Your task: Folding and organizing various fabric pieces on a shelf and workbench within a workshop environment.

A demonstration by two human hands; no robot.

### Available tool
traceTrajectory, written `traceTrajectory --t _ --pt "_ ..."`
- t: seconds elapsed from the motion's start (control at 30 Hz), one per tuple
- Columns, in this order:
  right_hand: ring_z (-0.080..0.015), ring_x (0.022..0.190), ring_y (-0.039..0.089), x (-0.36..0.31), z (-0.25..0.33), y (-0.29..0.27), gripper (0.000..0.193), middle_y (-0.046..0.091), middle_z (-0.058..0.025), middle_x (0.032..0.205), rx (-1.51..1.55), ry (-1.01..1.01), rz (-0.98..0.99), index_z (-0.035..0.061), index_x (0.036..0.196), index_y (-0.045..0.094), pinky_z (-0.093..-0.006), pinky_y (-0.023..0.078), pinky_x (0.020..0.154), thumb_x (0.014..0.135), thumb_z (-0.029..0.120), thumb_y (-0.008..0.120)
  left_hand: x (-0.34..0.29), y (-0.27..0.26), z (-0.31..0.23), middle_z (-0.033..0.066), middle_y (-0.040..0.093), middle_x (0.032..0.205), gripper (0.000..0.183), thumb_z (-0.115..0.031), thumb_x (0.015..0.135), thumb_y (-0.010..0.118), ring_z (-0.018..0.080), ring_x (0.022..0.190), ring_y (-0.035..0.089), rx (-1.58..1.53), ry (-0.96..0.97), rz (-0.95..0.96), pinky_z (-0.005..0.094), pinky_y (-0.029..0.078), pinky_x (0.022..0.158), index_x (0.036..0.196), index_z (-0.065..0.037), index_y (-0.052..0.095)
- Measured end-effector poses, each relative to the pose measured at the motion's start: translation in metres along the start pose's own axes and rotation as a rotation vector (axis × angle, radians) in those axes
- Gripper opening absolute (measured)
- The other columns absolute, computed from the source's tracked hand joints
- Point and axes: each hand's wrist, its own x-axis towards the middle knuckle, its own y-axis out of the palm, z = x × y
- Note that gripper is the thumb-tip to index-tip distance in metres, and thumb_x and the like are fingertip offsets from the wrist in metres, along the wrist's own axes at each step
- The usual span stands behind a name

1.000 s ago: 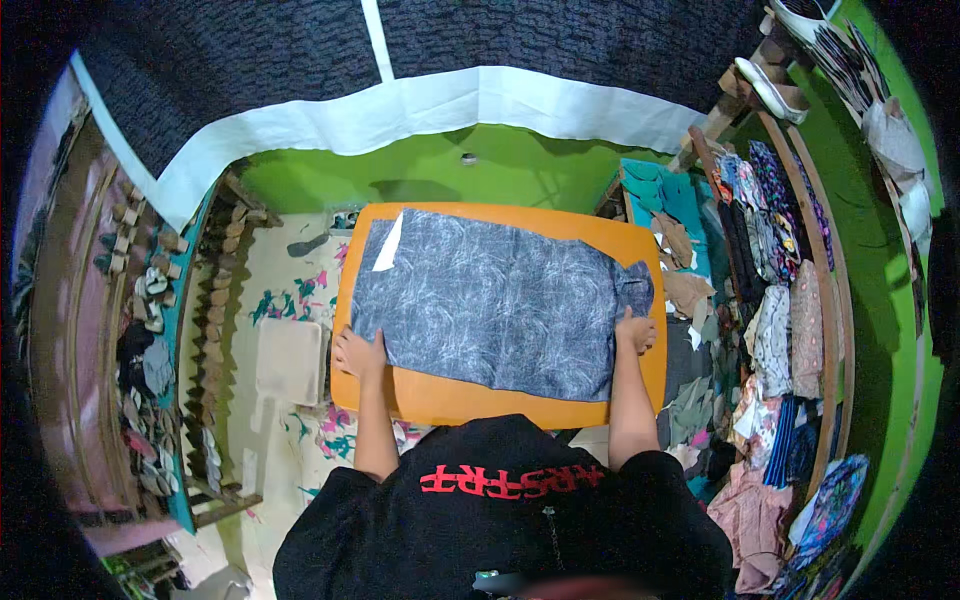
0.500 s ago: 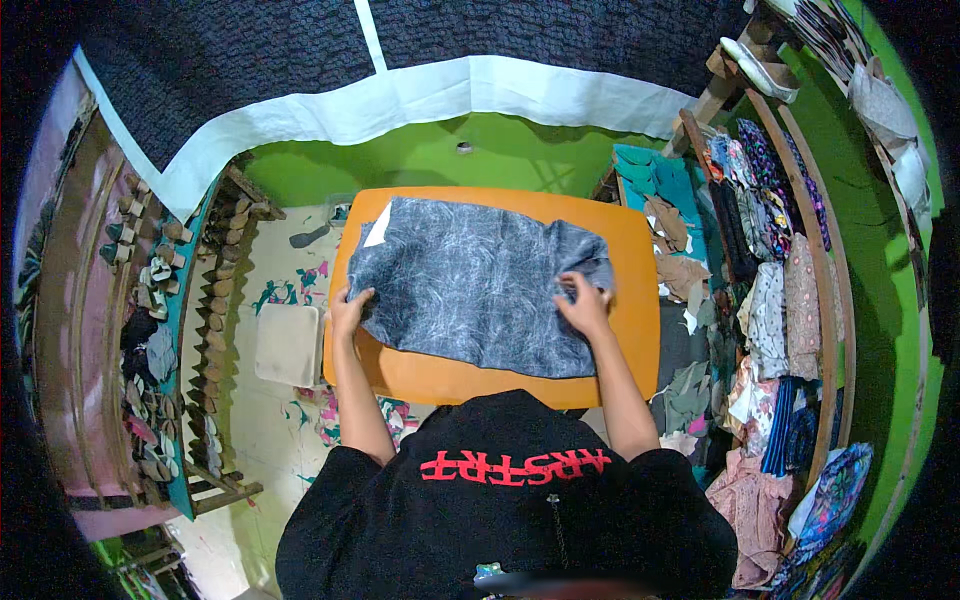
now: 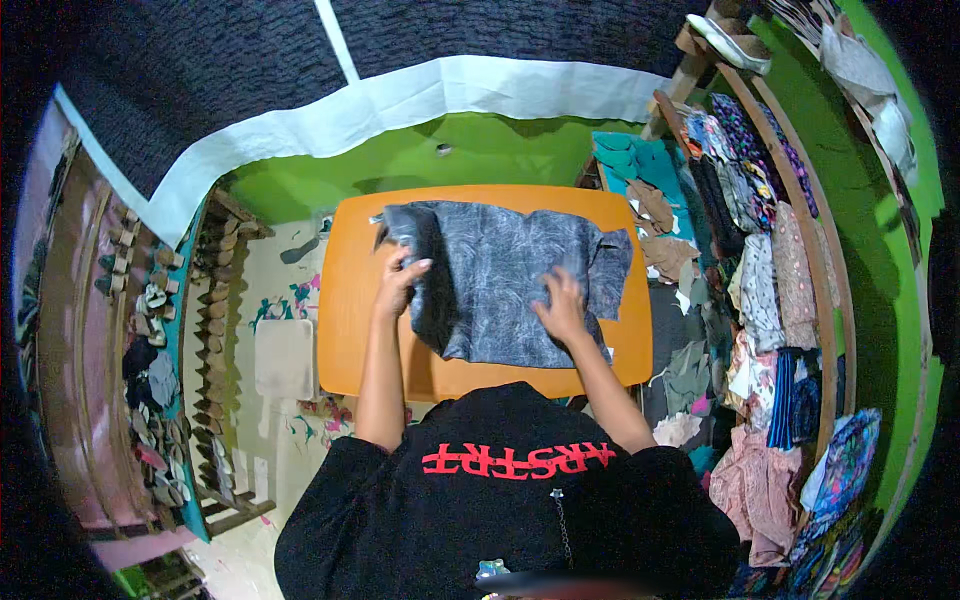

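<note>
A piece of dark grey-blue patterned cloth (image 3: 492,290) lies across an orange table (image 3: 358,310) in front of me. My left hand (image 3: 399,286) is closed on its left side, which is raised and curls over toward the middle. Resting on the cloth's right half is my right hand (image 3: 563,308), fingers apart and slightly blurred by motion. A flap of the cloth juts out past its right side, over the table.
A pale stool (image 3: 286,358) stands left of the table, near scraps on the floor. Wooden shoe forms fill a rack (image 3: 205,330) at far left. On the right are leather scraps (image 3: 665,255) and a shelf of folded fabrics (image 3: 765,280).
My left hand has lifted the cloth's left side and brought it inward to the right. My right hand has shifted left onto the cloth, with its fingers spread. The right flap now extends outward.
</note>
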Motion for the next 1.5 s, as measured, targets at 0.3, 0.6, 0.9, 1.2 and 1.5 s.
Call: traceTrajectory --t 0.3,0.6,0.9,1.2,1.5 --pt "-0.0157 0.092 0.051 -0.033 -0.047 -0.029 0.053 0.054 -0.0058 0.101 1.328 0.963 -0.303 0.0051 0.116 0.044 -0.0263 0.038 0.08 0.086 0.047 0.033 -0.011 0.184 0.089 0.0071 0.014 0.139 0.039 -0.04 0.063 0.068 0.0394 0.127 0.002 0.871 0.338 0.911 0.0551 0.004 0.098 0.086 -0.009 0.061" --pt "-0.023 0.088 0.054 -0.041 -0.117 -0.01 0.041 0.057 -0.0117 0.097 0.558 0.598 -0.171 -0.0014 0.109 0.046 -0.0322 0.041 0.078 0.072 0.012 0.06 -0.024 0.118 0.119 0.01 0.025 0.133 0.038 -0.04 0.072 0.057 0.0369 0.124 0.013 1.256 0.377 0.453 0.0619 0.01 0.093 0.104 -0.018 0.057" --pt "-0.0341 0.102 0.042 -0.06 -0.073 -0.05 0.05 0.041 -0.0189 0.116 -0.187 0.83 -0.064 0.0014 0.112 0.043 -0.043 0.034 0.086 0.067 0.011 0.062 -0.034 0.056 0.128 0.0223 0.046 0.107 0.064 -0.026 0.067 0.066 0.0341 0.1 0.046 1.14 -0.098 -0.054 0.0393 0.038 0.083 0.115 0.003 0.037" --pt "-0.0381 0.113 0.027 -0.07 -0.021 0.022 0.057 0.028 -0.0159 0.126 0.058 0.129 0.051 0.0084 0.12 0.038 -0.0475 0.024 0.093 0.07 0.022 0.061 -0.026 0.063 0.124 0.0069 0.059 0.083 0.031 -0.013 0.072 0.058 0.0159 0.073 0.056 0.278 -0.416 0.29 0.0272 0.046 0.068 0.098 0.001 0.053" --pt "-0.0197 0.103 0.045 -0.083 -0.086 0.021 0.049 0.048 -0.0077 0.11 1.408 0.73 0.06 0.0046 0.119 0.041 -0.0354 0.033 0.089 0.084 0.039 0.042 -0.024 0.159 0.101 0.0192 0.011 0.135 0.037 -0.034 0.07 0.06 0.035 0.125 0.005 0.822 0.184 0.743 0.041 0.009 0.101 0.096 -0.008 0.058"
